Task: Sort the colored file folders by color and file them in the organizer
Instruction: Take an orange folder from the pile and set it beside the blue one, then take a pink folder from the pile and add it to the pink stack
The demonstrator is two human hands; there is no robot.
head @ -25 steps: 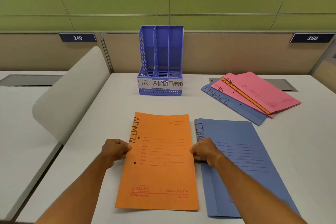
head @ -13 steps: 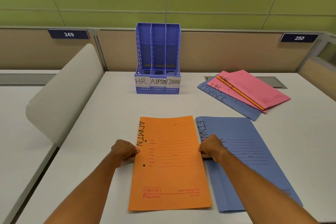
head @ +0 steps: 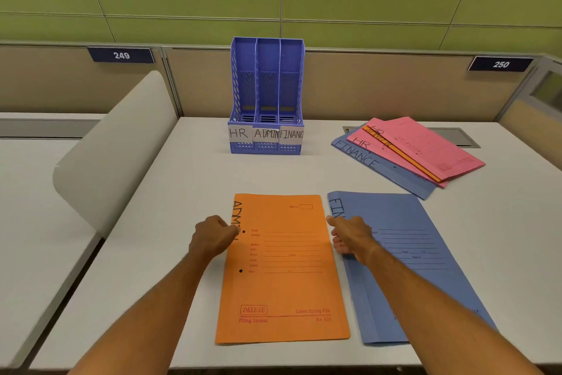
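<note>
My left hand (head: pixel 213 237) and right hand (head: pixel 349 237) pinch the orange folder's (head: pixel 286 283) side edges, fingers curled, to lift it toward the organizer (head: pixel 267 94) ahead.

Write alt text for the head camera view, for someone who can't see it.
Two hands, left hand and right hand, grip the side edges of an orange ADMIN folder on a white desk, beside a blue folder. Behind stands an empty blue organizer.

It looked like an office: desk number signs (head: pixel 121 55) at eleven o'clock, low walls (head: pixel 380 85) between white desks (head: pixel 188 180), probably shared.
</note>
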